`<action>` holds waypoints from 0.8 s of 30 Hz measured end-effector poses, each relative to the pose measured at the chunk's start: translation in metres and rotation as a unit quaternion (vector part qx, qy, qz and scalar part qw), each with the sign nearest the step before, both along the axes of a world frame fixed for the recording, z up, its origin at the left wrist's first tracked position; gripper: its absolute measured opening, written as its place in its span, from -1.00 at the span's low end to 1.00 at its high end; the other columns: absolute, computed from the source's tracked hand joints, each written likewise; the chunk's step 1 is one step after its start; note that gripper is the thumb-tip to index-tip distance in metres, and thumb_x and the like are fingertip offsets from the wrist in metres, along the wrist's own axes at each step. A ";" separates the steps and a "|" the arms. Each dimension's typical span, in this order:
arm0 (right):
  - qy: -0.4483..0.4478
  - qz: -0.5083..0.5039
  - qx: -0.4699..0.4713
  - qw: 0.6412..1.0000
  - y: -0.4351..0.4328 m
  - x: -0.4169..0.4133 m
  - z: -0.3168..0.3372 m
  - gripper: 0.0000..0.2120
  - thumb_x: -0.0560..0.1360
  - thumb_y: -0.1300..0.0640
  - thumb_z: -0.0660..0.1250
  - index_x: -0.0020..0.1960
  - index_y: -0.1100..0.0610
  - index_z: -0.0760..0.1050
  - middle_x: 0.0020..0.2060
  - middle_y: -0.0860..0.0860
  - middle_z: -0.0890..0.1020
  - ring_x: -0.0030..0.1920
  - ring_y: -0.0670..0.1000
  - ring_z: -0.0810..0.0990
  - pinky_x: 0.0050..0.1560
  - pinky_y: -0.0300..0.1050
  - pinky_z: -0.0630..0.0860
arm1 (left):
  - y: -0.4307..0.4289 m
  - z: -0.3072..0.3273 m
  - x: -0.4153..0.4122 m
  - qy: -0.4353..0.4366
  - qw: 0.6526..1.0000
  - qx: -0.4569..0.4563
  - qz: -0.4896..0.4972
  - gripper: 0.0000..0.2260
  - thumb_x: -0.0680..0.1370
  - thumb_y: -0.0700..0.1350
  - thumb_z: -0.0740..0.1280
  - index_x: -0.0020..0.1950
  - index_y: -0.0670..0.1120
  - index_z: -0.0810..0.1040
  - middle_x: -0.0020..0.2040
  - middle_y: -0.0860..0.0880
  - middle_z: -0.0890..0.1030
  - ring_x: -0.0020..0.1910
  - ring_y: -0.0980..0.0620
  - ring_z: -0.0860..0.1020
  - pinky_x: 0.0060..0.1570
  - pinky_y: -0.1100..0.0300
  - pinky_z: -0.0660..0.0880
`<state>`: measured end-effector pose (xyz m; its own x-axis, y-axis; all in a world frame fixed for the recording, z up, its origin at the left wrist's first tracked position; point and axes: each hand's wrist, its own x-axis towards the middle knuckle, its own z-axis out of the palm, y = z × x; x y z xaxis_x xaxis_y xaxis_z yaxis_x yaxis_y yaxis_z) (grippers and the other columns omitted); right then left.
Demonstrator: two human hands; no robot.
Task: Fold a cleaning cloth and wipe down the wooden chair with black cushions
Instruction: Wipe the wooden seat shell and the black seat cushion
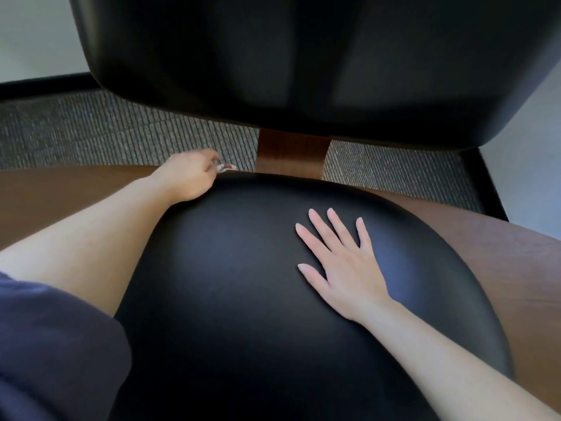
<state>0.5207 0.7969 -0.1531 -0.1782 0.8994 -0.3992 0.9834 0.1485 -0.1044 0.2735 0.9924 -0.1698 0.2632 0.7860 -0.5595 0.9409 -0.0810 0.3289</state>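
"At far left of seat cushion (243,284) — pinching what looks like cloth (224,168), barely showing, in left grip (185,177); pressing right grip (343,265) flat, fingers spread, mid-cushion."
"Could drop cloth behind the seat — too thin a pinch."

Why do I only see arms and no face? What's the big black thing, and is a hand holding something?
The camera sits on the person's head and looks down, so only their arms show. The big black thing is the seat cushion of a wooden chair; its black backrest stands behind. The right hand lies flat on the cushion, fingers straight, holding nothing. The left hand reaches the cushion's back edge and pinches a small patterned scrap, probably the cleaning cloth, mostly hidden. Carpet lies beyond.
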 end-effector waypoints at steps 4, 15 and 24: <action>0.000 -0.001 0.003 1.000 -0.001 0.001 -0.002 -0.43 0.59 -0.26 -0.08 0.55 -0.11 0.11 0.57 -0.06 0.10 0.57 0.07 0.01 0.48 0.32 0.00 | 0.003 -0.002 -0.003 -0.017 0.999 0.013 0.047 -0.67 0.67 -0.14 0.17 0.43 -0.06 0.45 0.41 -0.17 0.46 0.38 -0.18 0.41 0.40 -0.02 0.31; 0.012 -0.022 -0.030 0.999 0.010 -0.014 0.002 -0.41 0.57 -0.25 -0.15 0.56 -0.10 0.07 0.58 -0.04 0.04 0.58 0.10 -0.08 0.49 0.34 -0.13 | -0.011 0.007 -0.012 -0.142 0.977 0.115 0.111 -0.79 0.61 -0.28 0.26 0.16 -0.18 0.65 0.20 -0.10 0.60 0.24 -0.09 0.52 0.32 0.20 0.30; 0.190 -0.056 0.038 0.979 0.070 -0.067 0.019 -0.38 0.60 0.03 0.23 0.58 0.01 0.05 0.58 -0.11 0.01 0.57 -0.08 -0.16 0.53 0.06 -0.22 | -0.056 0.026 -0.030 -0.242 0.969 0.042 0.017 -0.57 0.51 -0.16 0.44 0.32 0.07 0.40 0.33 0.11 0.53 0.33 0.18 0.45 0.32 0.28 0.32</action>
